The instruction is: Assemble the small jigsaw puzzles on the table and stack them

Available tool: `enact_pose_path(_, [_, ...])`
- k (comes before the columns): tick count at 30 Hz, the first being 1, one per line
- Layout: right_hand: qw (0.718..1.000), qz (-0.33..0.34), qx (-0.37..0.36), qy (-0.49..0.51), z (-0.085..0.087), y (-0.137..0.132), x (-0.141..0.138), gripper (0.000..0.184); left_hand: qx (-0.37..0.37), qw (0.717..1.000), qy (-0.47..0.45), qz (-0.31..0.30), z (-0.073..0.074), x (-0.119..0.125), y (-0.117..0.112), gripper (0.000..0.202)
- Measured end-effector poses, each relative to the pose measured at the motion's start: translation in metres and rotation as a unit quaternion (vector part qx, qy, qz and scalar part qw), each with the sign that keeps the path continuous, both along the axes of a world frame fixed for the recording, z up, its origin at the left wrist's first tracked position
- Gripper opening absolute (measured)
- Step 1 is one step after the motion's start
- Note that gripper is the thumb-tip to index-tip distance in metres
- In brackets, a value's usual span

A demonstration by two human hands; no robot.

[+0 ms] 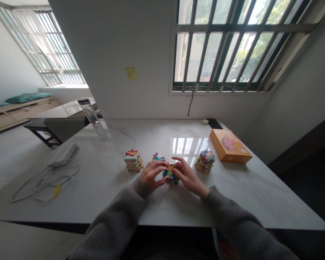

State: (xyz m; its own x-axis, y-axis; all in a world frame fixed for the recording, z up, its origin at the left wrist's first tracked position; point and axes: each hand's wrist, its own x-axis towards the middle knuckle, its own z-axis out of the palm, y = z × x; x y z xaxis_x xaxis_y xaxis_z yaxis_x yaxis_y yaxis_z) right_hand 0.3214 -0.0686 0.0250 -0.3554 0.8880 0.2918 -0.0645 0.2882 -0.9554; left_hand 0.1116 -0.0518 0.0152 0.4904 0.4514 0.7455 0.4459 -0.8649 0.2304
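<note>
Grey sleeves lead to both hands at the middle of the white marble desk. The left hand and the right hand have their fingers closed on a small bundle of puzzle pieces, one hand on each side, low at the desk. Behind them stand a left stack, a smaller middle stack and a right stack. An orange box lies near the right stack.

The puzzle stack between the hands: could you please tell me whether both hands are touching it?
Touching. The head view shows the left hand pinching the puzzle stack from its left and the right hand pressed against its right side.
</note>
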Motion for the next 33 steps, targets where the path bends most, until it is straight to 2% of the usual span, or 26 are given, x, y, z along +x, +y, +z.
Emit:
enact_pose_path(5, [1.000, -0.023, 0.008, 0.007, 0.001, 0.000, -0.001, 0.034, 0.006, 1.000, 0.024, -0.011, -0.003, -0.002, 0.003, 0.028])
enact_pose_path(8, [1.000, -0.004, -0.011, 0.013, 0.004, -0.002, -0.001, 0.029, 0.008, 1.000, 0.024, -0.012, -0.003, 0.000, 0.002, 0.031])
enact_pose_path(13, [0.999, 0.022, -0.023, 0.025, 0.000, -0.002, -0.002, 0.034, 0.004, 1.000, 0.029, -0.010, -0.003, 0.003, -0.001, 0.030])
enact_pose_path(16, [1.000, 0.002, -0.014, 0.027, -0.006, 0.000, -0.003, 0.032, -0.008, 1.000, 0.030, 0.007, -0.002, 0.005, -0.003, 0.024])
enact_pose_path(20, [0.999, -0.005, -0.012, 0.030, -0.007, 0.002, -0.004, 0.030, -0.017, 1.000, 0.023, 0.007, 0.000, 0.006, -0.003, 0.031])
enact_pose_path(28, [0.998, 0.004, -0.030, 0.052, -0.004, 0.002, -0.005, 0.040, -0.093, 0.996, -0.002, -0.013, -0.001, 0.008, 0.000, 0.033])
enact_pose_path(33, [0.999, -0.030, -0.010, 0.031, 0.000, 0.002, -0.001, 0.041, -0.103, 0.994, -0.017, -0.011, 0.010, 0.007, 0.001, 0.038])
